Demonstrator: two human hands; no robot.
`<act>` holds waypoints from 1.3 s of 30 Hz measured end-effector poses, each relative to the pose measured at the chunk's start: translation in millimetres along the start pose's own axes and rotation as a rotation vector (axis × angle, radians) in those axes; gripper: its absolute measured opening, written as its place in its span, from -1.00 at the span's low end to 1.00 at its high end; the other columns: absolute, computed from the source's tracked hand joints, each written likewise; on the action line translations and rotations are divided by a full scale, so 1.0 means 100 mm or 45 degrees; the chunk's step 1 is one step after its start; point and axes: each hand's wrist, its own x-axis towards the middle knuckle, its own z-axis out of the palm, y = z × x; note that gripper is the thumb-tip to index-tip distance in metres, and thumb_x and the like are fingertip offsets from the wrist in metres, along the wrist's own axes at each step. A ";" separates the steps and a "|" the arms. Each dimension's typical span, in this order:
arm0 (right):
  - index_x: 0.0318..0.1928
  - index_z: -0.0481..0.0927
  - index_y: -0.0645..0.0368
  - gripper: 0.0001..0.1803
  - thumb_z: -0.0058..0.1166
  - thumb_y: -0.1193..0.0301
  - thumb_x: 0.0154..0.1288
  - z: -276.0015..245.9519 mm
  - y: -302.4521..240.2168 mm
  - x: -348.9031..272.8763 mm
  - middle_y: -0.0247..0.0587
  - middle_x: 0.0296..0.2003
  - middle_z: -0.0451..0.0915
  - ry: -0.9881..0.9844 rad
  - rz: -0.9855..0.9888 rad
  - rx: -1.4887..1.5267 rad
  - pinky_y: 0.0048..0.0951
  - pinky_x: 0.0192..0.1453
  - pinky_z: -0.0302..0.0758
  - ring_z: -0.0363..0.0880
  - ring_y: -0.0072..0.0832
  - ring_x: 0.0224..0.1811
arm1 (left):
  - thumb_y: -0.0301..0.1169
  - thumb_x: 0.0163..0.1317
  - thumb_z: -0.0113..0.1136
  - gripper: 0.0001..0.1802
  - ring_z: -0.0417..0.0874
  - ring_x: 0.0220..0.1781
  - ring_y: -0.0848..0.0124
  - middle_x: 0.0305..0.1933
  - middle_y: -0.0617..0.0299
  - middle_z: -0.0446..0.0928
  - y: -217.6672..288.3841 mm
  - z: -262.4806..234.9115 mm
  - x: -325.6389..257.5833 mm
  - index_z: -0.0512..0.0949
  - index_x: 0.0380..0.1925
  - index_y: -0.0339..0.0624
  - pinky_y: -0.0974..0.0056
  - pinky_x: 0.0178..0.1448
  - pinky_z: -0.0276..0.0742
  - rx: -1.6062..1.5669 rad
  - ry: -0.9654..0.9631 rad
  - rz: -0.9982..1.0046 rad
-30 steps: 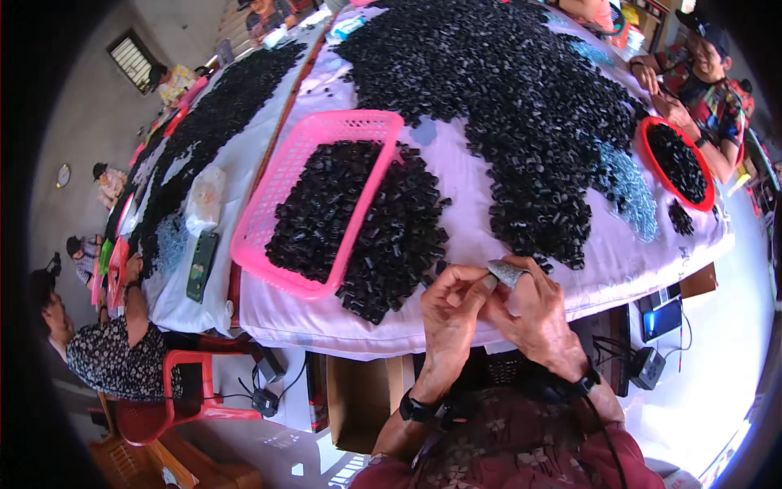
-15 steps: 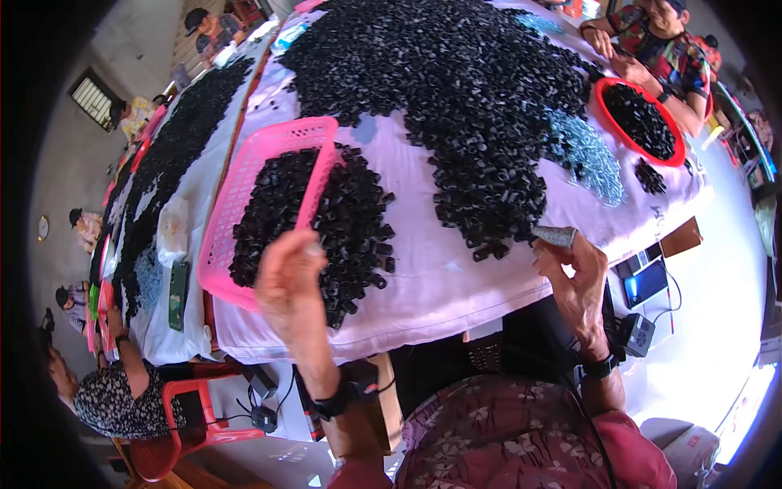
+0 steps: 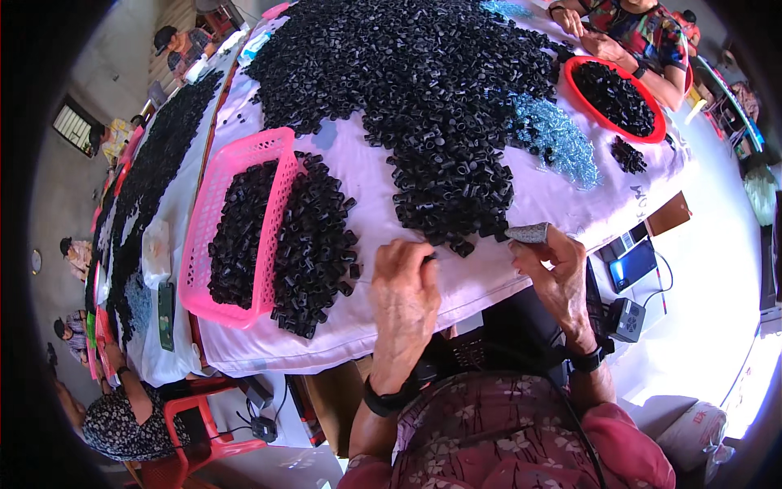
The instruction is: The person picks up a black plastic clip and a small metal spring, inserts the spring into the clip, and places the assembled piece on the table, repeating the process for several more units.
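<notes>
My left hand [image 3: 405, 293] is closed at the near edge of the big heap of small black plastic pieces [image 3: 453, 189]. A dark bit shows at its fingertips and looks like one of these pieces. To its right, my right hand [image 3: 560, 277] hovers over the cloth edge with thumb and fingers curled together. A grey tapered cover [image 3: 528, 234] sits on one of its fingers. Whatever lies between those fingertips cannot be made out. Left of my hands, a pink plastic basket [image 3: 279, 224] holds more black pieces, and a smaller pile [image 3: 314, 253] lies against its right side.
Pale cloth [image 3: 358, 314] covers the table. Small clear-blue pieces [image 3: 562, 147] lie right of the heap. A red basin [image 3: 658, 122] of black parts stands near a co-worker [image 3: 643, 41] at the far right. A phone [image 3: 166, 316] lies on the left table. Below the right edge is a lit device [image 3: 632, 266].
My left hand has moved right, from beside the pink basket to the heap's near edge near my right hand. My right hand stays curled. The view has shifted slightly.
</notes>
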 end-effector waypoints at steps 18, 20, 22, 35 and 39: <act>-0.19 0.54 0.37 -0.78 0.09 0.68 0.08 0.77 -0.19 0.13 0.11 -0.05 0.57 -0.366 -0.708 -0.444 -0.16 -0.02 0.60 0.59 0.01 -0.04 | -0.71 0.23 0.14 -0.78 0.58 -0.15 0.43 -0.15 0.15 0.55 -0.06 -0.26 -0.21 0.59 -0.13 -0.35 0.39 -0.05 0.54 -0.635 0.354 -0.297; -0.12 0.56 0.37 -0.71 0.08 0.70 0.08 0.84 -0.21 0.14 0.11 -0.08 0.58 -0.392 -0.709 -0.265 -0.17 -0.03 0.61 0.60 0.01 -0.06 | -0.70 0.21 0.16 -0.79 0.60 -0.18 0.41 -0.17 0.14 0.56 -0.08 -0.22 -0.22 0.59 -0.15 -0.34 0.39 -0.09 0.56 -0.654 0.362 -0.313; -0.07 0.58 0.35 -0.66 0.06 0.72 0.09 0.82 -0.34 0.15 0.10 -0.12 0.60 -0.432 -0.613 -0.210 -0.17 -0.05 0.61 0.61 0.00 -0.08 | -0.70 0.20 0.16 -0.80 0.61 -0.20 0.38 -0.19 0.11 0.56 -0.14 -0.21 -0.24 0.59 -0.16 -0.33 0.37 -0.11 0.57 -0.546 0.404 -0.298; -0.22 0.53 0.41 -0.82 0.04 0.74 0.11 0.98 -0.32 0.39 0.08 -0.09 0.59 -0.440 -0.593 -0.313 -0.26 -0.12 0.62 0.65 -0.04 -0.18 | -0.71 0.20 0.15 -0.80 0.61 -0.19 0.45 -0.20 0.17 0.56 -0.28 -0.35 -0.21 0.59 -0.16 -0.35 0.40 -0.07 0.57 -0.453 0.536 -0.306; -0.08 0.62 0.33 -0.69 0.05 0.76 0.14 0.89 -0.37 0.43 0.00 -0.16 0.62 -0.361 -0.512 -0.271 -0.35 -0.25 0.60 0.67 -0.25 -0.31 | -0.70 0.21 0.16 -0.80 0.62 -0.22 0.43 -0.22 0.16 0.56 -0.32 -0.33 -0.21 0.59 -0.16 -0.35 0.40 -0.13 0.58 -0.499 0.561 -0.321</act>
